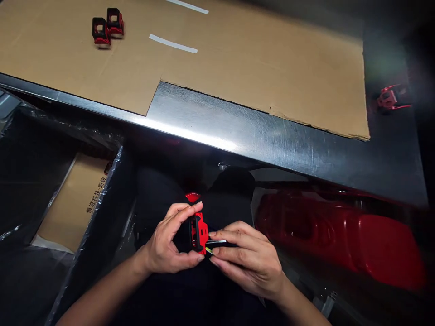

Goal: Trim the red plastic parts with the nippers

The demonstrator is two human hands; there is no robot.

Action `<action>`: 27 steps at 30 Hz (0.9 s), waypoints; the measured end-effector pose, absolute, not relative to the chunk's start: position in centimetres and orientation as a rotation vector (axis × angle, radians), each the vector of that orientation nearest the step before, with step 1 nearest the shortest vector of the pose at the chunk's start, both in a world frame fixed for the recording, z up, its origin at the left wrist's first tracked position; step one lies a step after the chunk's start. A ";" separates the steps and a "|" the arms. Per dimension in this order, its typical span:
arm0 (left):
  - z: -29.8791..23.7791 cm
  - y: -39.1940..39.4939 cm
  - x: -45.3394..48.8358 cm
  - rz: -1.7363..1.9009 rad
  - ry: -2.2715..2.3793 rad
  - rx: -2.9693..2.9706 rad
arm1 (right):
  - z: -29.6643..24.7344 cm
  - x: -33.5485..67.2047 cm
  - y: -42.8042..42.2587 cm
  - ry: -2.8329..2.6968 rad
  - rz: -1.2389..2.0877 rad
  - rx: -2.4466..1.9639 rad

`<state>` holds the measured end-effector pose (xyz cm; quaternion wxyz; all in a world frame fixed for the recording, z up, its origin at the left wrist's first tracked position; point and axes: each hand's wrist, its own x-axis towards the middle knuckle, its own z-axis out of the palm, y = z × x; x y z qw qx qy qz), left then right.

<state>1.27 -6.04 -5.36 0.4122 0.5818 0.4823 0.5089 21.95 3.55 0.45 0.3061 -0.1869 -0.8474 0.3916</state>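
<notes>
Over my lap, my left hand (pixel 171 240) grips a small red-and-black bracket-like part (pixel 203 233) between thumb and fingers, its red face with small slots turned to the right. Close beside that face, my right hand (pixel 246 253) is closed in a pinch on a thin pale strip (pixel 217 242). A yellow-green bit (pixel 209 250) shows at its fingertips, near the lower edge of the part. Whether the strip touches the part is hard to tell. The exact kind of both things does not show.
A metal bench (pixel 238 127) with cardboard (pixel 258 59) on it crosses ahead. Two similar red-and-black parts (pixel 99 31) stand at its far left, another red part (pixel 390 97) at its right end. A plastic-lined bin (pixel 98 226) is at left, a red stool-like object (pixel 384 244) at right.
</notes>
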 end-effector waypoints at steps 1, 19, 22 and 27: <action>-5.4 -6.0 1.3 1.280 1.213 1.460 | 0.4 21.9 3.5 -2.241 1.034 -0.498; -5.5 -6.1 1.1 1.276 1.228 1.427 | 0.0 21.9 3.7 -2.239 1.079 -0.474; -5.6 -6.1 1.0 1.278 1.229 1.438 | -0.2 21.8 3.6 -2.224 1.104 -0.478; -6.0 -6.3 1.1 1.307 1.237 1.442 | -0.4 21.6 3.4 -2.202 1.133 -0.480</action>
